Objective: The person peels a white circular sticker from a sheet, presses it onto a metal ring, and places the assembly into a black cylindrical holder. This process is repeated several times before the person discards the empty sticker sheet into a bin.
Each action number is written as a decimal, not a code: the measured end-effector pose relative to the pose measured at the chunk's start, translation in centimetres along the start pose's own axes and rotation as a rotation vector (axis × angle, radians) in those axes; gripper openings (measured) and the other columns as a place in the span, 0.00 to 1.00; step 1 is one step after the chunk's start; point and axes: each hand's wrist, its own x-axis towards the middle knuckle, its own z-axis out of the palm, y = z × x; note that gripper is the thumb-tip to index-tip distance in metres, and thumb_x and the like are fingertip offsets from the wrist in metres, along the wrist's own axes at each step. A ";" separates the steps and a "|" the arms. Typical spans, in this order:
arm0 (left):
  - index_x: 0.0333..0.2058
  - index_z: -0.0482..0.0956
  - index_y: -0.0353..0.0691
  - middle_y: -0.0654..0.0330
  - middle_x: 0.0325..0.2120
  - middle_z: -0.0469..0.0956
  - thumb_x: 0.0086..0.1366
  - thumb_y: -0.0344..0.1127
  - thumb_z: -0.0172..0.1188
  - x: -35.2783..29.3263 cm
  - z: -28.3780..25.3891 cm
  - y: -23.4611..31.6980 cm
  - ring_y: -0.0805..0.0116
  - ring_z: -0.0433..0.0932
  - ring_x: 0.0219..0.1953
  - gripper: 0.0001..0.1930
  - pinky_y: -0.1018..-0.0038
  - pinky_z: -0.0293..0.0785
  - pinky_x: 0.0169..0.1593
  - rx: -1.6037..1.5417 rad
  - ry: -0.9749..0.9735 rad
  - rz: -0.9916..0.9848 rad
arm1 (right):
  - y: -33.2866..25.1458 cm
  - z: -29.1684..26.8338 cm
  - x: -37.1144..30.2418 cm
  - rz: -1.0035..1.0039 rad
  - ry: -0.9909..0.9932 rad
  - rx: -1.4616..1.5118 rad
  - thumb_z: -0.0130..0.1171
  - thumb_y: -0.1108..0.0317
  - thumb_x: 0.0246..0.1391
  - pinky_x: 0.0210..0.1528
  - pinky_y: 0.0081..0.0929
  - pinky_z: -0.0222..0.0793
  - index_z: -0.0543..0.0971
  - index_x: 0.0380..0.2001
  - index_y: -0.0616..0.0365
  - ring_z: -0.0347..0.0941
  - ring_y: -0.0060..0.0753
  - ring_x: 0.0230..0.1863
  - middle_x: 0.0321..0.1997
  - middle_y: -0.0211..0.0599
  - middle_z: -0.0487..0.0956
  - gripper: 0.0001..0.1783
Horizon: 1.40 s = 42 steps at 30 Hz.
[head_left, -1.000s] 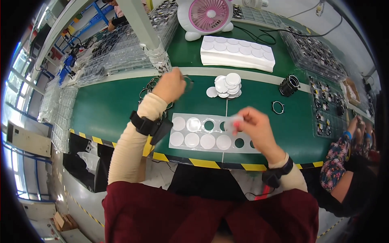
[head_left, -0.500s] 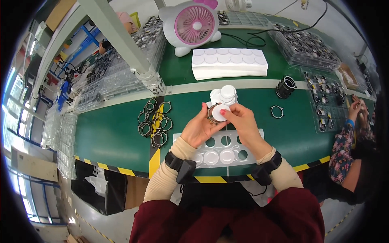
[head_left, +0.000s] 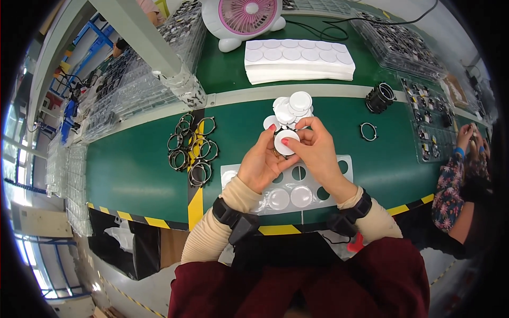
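In front of my chest, my left hand grips a thin metal ring by its edge, thumb on the far left side. Over this ring lies a round white disc, which covers most of it. The fingers of my right hand are closed at the disc's right side, a fingertip with red nail pressing on its face. Just beyond my fingers is a loose pile of white discs. Below my hands, a pale plastic tray with round cutouts carries several white discs.
Several metal rings lie at left across a striped tape line. A stack of white sheets with circles sits beyond the pile, behind it a pink-and-white fan. At right are a lone ring, black stacked rings and a co-worker's hands.
The white disc has turned from tilted to facing up and sits more squarely over the ring. Both hands remain together around it. The whole view has shifted slightly.
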 end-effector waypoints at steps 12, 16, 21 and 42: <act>0.48 0.66 0.39 0.57 0.42 0.73 0.66 0.44 0.44 -0.1 -0.4 -0.4 0.66 0.74 0.45 0.18 0.68 0.73 0.49 0.026 -0.016 -0.027 | 1.1 0.7 0.2 -0.195 -0.037 -0.233 0.58 0.73 0.48 0.30 0.16 0.67 0.69 0.37 0.63 0.71 0.19 0.29 0.29 0.35 0.76 0.13; 0.46 0.66 0.39 0.56 0.41 0.73 0.66 0.44 0.45 -0.3 -0.2 0.1 0.65 0.75 0.44 0.17 0.68 0.74 0.48 0.013 -0.009 0.012 | 0.6 0.0 0.3 -0.103 -0.100 -0.115 0.56 0.73 0.49 0.34 0.16 0.68 0.70 0.39 0.63 0.70 0.19 0.33 0.33 0.33 0.75 0.13; 0.46 0.66 0.39 0.56 0.41 0.74 0.66 0.44 0.45 -0.5 -0.1 -0.3 0.65 0.75 0.43 0.17 0.68 0.74 0.48 0.016 -0.042 -0.036 | 0.1 0.2 0.1 0.017 -0.138 -0.146 0.55 0.71 0.49 0.37 0.19 0.67 0.72 0.39 0.63 0.70 0.22 0.33 0.34 0.34 0.76 0.13; 0.49 0.64 0.38 0.54 0.45 0.71 0.67 0.45 0.43 -0.1 0.1 0.2 0.64 0.72 0.47 0.19 0.68 0.72 0.50 0.082 -0.064 0.065 | 0.5 -0.4 0.2 -0.027 -0.134 0.137 0.50 0.77 0.50 0.31 0.18 0.67 0.68 0.46 0.62 0.70 0.19 0.32 0.34 0.34 0.74 0.17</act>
